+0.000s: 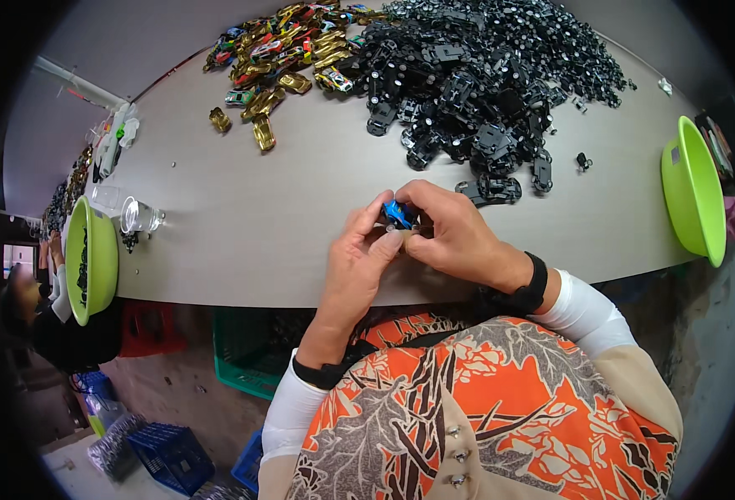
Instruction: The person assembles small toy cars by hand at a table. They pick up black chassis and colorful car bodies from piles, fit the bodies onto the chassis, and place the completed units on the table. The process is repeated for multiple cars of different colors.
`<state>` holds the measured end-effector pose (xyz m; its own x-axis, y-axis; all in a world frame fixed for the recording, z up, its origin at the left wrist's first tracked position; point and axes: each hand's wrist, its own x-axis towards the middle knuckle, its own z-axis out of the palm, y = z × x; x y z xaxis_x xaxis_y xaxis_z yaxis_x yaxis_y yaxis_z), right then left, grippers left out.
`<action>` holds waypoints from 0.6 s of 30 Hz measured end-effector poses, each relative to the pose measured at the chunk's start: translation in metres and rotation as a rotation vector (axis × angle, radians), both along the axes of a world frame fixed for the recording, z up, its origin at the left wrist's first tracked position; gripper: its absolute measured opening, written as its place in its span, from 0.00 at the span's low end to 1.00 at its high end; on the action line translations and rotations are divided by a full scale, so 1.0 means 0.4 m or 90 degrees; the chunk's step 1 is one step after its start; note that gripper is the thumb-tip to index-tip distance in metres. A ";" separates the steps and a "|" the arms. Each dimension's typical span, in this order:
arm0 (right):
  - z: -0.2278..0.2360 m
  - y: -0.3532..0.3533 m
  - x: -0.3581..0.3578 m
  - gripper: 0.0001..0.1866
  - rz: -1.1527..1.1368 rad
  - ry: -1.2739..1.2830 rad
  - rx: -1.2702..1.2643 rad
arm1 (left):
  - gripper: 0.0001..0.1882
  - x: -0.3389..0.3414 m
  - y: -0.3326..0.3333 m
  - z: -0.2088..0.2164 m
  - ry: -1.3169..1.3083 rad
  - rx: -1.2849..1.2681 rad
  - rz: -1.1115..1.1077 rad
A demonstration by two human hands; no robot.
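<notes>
Above the table's near edge, a small blue toy car [398, 213] is held between both hands. My left hand [357, 252] grips it from the left with thumb and fingers. From the right, my right hand [455, 229] closes on it with bent fingers, the fingertips meeting at the car. Part of the car is hidden by the fingers. Just beyond my right hand lie black toy car chassis [491, 191], the closest ones to it.
A large heap of black chassis and wheels [484, 83] covers the far middle and right. Gold and coloured car bodies [280, 50] lie far left. Green basins [692, 192] [92, 262] stand at both table ends. A clear cup [140, 216] sits left; another person [51, 300] works beyond.
</notes>
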<state>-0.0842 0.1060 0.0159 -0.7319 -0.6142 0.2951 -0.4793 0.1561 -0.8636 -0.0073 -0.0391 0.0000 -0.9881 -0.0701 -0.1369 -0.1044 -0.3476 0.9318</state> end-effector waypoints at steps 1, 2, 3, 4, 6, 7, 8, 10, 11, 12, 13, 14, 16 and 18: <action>-0.002 0.004 0.000 0.15 0.020 -0.046 0.010 | 0.24 0.000 -0.005 0.000 -0.008 -0.010 -0.009; -0.002 0.008 -0.003 0.15 0.043 -0.091 0.020 | 0.23 0.002 -0.015 0.002 -0.015 -0.020 -0.013; -0.003 0.013 -0.005 0.16 0.066 -0.137 0.030 | 0.23 0.003 -0.024 0.003 -0.022 -0.030 -0.018; -0.004 0.018 -0.006 0.17 0.075 -0.224 -0.032 | 0.23 0.004 -0.031 0.005 -0.031 0.020 -0.009; 0.003 0.021 -0.008 0.20 0.095 -0.399 -0.154 | 0.21 0.005 -0.045 0.006 -0.048 0.121 0.011; 0.028 0.038 -0.015 0.24 0.084 -0.435 -0.112 | 0.20 0.000 -0.056 0.002 -0.028 0.182 0.015; 0.037 0.042 -0.018 0.24 0.080 -0.439 -0.140 | 0.21 0.001 -0.060 0.006 -0.034 0.192 0.023; 0.059 0.043 -0.014 0.21 0.058 -0.433 -0.166 | 0.23 0.003 -0.064 0.023 -0.048 0.213 0.038; 0.065 0.042 -0.009 0.21 0.059 -0.414 -0.171 | 0.24 0.004 -0.065 0.025 -0.047 0.213 0.029; 0.070 0.040 -0.002 0.22 0.061 -0.394 -0.175 | 0.24 0.004 -0.063 0.026 -0.039 0.222 0.028; 0.071 0.038 0.005 0.22 0.062 -0.374 -0.180 | 0.24 0.003 -0.059 0.026 -0.031 0.232 0.028; 0.067 0.037 0.010 0.22 0.062 -0.344 -0.177 | 0.24 0.001 -0.056 0.026 -0.024 0.240 0.026; 0.057 0.031 0.019 0.22 0.063 -0.282 -0.171 | 0.24 -0.001 -0.051 0.028 -0.019 0.246 0.020; 0.052 0.023 0.025 0.20 0.056 -0.232 -0.165 | 0.23 -0.001 -0.050 0.030 -0.018 0.255 0.016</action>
